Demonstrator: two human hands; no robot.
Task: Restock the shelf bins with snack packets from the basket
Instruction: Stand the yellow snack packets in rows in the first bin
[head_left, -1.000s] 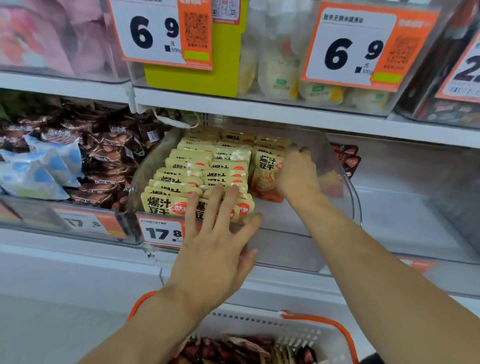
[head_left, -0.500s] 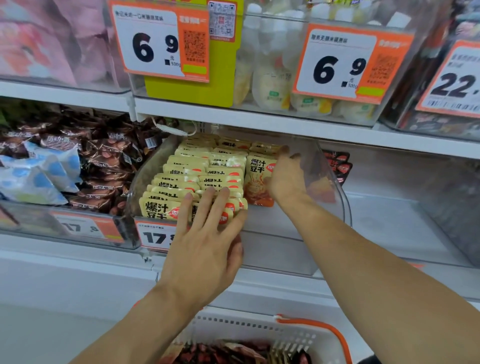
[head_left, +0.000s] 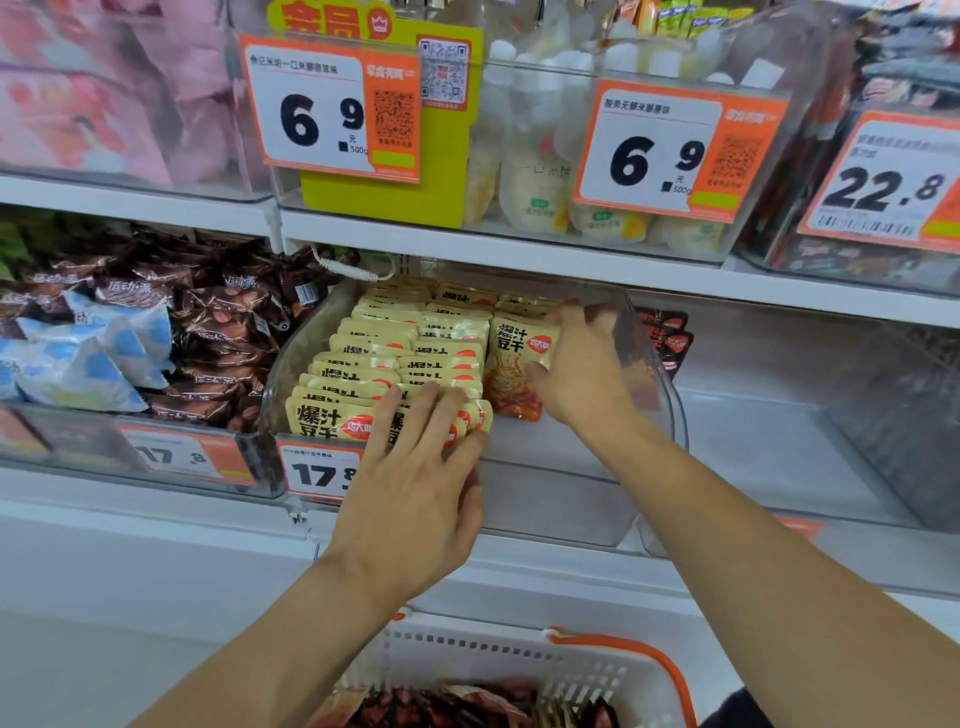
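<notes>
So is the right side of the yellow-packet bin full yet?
No, the clear bin is bare in front of the right hand; yellow packets fill only its left.

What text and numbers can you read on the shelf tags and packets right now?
"6.9" with "500g": left upper price tag.
"6.9": middle upper price tag.
"22.8": right upper price tag.
"17.8": tag on the dark-packet bin.
"17", then what looks like an 8, partly behind the left hand: clear bin's tag.
"爆汁豆干": yellow packets.
Small print, QR codes, barcode: too small to read.
</notes>
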